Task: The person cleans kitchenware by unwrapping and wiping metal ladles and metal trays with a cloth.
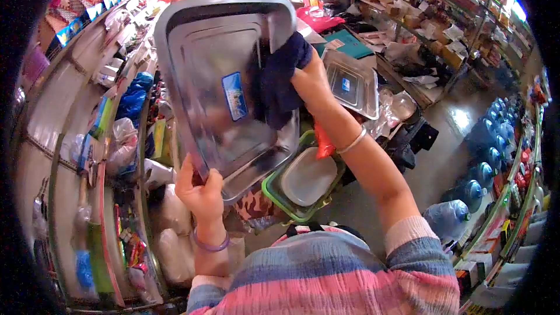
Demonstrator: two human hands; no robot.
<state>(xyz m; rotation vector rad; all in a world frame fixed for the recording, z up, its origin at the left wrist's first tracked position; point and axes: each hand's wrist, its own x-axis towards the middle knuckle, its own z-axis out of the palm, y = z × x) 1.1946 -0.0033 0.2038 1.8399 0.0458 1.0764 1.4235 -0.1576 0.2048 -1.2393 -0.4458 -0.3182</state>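
A large rectangular metal tray (pixel 204 116) with a blue label (pixel 234 97) is held up, tilted, in front of me. My left hand (pixel 199 189) grips its lower left rim, thumb on the near side. My right hand (pixel 310 79) is closed on a dark navy cloth (pixel 283 84), which lies against the tray's inner right side. Part of the tray's floor is hidden behind the cloth. Beyond my right forearm rests a clear plastic container (pixel 367 90) with a small blue sticker.
Below the tray stands a green-rimmed tub (pixel 271 189) with a whitish oval container (pixel 309 175) inside. Several large blue water bottles (pixel 493 134) line the right floor. Packed shelves (pixel 131 157) run along the left; cluttered shelving (pixel 449 41) stands at the back right.
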